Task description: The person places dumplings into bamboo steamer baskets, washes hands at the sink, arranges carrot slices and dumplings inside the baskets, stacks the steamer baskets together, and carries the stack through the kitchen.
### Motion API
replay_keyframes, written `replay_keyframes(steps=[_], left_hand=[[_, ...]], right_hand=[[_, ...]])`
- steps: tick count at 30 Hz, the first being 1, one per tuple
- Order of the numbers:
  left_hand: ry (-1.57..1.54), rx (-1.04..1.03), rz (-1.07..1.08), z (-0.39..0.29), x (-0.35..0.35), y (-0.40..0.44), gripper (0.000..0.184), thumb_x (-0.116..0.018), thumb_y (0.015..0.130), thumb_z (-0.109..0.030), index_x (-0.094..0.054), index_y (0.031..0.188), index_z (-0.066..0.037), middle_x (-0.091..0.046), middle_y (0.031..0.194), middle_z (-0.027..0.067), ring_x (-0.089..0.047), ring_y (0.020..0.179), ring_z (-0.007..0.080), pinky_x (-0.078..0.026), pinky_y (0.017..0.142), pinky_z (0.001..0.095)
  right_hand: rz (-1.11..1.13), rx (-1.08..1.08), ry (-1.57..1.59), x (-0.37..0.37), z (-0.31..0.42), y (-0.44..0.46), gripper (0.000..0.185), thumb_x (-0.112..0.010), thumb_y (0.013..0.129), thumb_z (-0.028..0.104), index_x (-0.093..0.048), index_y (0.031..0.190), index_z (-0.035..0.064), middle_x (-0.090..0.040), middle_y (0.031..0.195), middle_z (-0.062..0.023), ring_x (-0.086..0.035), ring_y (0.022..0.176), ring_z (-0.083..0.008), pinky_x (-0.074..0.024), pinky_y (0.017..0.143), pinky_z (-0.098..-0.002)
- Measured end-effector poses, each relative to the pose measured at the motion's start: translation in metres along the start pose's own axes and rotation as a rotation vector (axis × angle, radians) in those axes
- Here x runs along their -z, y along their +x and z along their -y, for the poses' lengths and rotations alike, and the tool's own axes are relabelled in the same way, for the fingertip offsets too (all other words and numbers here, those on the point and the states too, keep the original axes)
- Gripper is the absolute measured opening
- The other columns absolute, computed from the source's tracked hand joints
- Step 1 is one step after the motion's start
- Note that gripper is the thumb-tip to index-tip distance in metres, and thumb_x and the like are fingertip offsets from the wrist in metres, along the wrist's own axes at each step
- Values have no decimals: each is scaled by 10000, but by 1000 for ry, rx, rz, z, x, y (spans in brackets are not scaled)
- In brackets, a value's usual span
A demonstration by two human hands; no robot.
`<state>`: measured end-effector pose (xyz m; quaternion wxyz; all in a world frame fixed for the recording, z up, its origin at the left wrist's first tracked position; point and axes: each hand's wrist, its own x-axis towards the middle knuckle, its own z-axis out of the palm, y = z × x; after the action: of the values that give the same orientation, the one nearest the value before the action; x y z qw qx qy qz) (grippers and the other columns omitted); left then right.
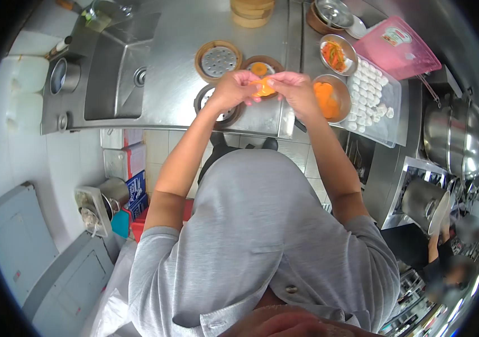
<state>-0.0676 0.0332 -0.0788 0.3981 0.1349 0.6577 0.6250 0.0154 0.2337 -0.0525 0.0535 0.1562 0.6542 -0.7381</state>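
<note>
Between the fingertips of both hands is a thin, shiny carrot slice (263,87), bright orange. My left hand (233,91) pinches its left side, and my right hand (295,92) pinches its right side. Just behind the fingers, a round carrot slice (259,68) lies in a small bamboo steamer (277,63) with a perforated metal plate. Another steamer (198,102), partly covered by my left wrist, sits near the counter's front edge. A third steamer (199,63) with a bare perforated plate stands farther back. To the right of my right hand, a metal bowl (345,100) holds several orange slices.
A bowl (354,56) of orange and green strips and a clear tray (395,115) of white dough pieces stand right. Behind are stacked steamers (252,14) and a pink container (399,48). A sink (116,78) lies left. Another person's arm (433,247) shows at lower right.
</note>
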Motion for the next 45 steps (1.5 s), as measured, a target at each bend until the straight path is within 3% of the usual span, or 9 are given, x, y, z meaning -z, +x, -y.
replay_keyframes(steps=[6, 9, 15, 16, 19, 22, 28, 34, 45], left_hand=[[154, -13, -327, 18, 90, -72, 200, -699, 970, -184, -688, 1097, -29, -734, 897, 23, -661, 681, 59, -496, 552, 207], [270, 32, -407, 15, 101, -103, 146, -727, 947, -158, -707, 1029, -38, -715, 819, 3, -616, 644, 40, -444, 513, 202], [212, 46, -378, 55, 101, -109, 128, -751, 918, -133, -716, 993, -35, -687, 765, -10, -574, 603, 31, -417, 491, 197], [186, 46, -397, 53, 97, -109, 134, -757, 912, -132, -715, 993, -33, -680, 756, -12, -567, 595, 30, -412, 486, 198], [155, 56, -407, 52, 91, -106, 135, -757, 911, -130, -715, 995, -32, -681, 761, -12, -568, 598, 30, -413, 486, 199], [139, 32, -368, 56, 87, -99, 138, -759, 909, -129, -717, 1000, -34, -686, 773, -12, -569, 602, 27, -414, 490, 196], [221, 22, -283, 67, 90, -90, 117, -733, 899, -87, -713, 994, -21, -711, 793, 21, -617, 648, 77, -501, 586, 247], [973, -79, -259, 56, 64, -72, 118, -761, 815, -128, -705, 895, -62, -717, 803, 154, -695, 723, 309, -549, 681, 415], [1113, -181, -286, 48, 57, -63, 258, -706, 767, -64, -720, 1025, -67, -718, 972, 211, -705, 888, 392, -557, 772, 478]], right_hand=[[105, 92, -279, -56, -26, 31, 184, -751, 891, 95, -756, 1042, -11, -764, 926, -63, -685, 801, -89, -540, 717, -257], [179, 103, -634, -88, -47, 42, 172, -720, 876, 114, -754, 1008, 9, -763, 918, -97, -719, 804, -202, -570, 742, -341], [180, 862, -1256, -121, -76, 61, 220, -747, 836, 137, -746, 1039, 52, -727, 868, -97, -675, 788, -336, -554, 777, -429], [105, 960, -1140, -123, -72, 58, 188, -741, 865, 140, -743, 1030, 48, -735, 888, -80, -686, 756, -261, -555, 745, -362], [119, 283, -720, -127, -56, 41, 154, -702, 878, 115, -744, 994, 24, -749, 935, -97, -701, 789, -331, -565, 748, -392], [415, -24, -146, -115, -49, 37, 161, -725, 877, 161, -754, 969, 33, -754, 937, -110, -708, 741, -298, -557, 721, -375], [348, 13, -871, -94, -52, 39, 216, -742, 862, 246, -751, 888, 32, -743, 881, -151, -712, 789, -286, -558, 728, -413], [359, 458, -1431, -102, -63, 40, 130, -673, 819, 168, -722, 783, 53, -721, 841, -125, -687, 912, -307, -561, 769, -453], [-7, 478, -1002, -62, -37, 9, 161, -755, 833, 230, -730, 906, 89, -716, 921, -95, -701, 914, -293, -566, 785, -432]])
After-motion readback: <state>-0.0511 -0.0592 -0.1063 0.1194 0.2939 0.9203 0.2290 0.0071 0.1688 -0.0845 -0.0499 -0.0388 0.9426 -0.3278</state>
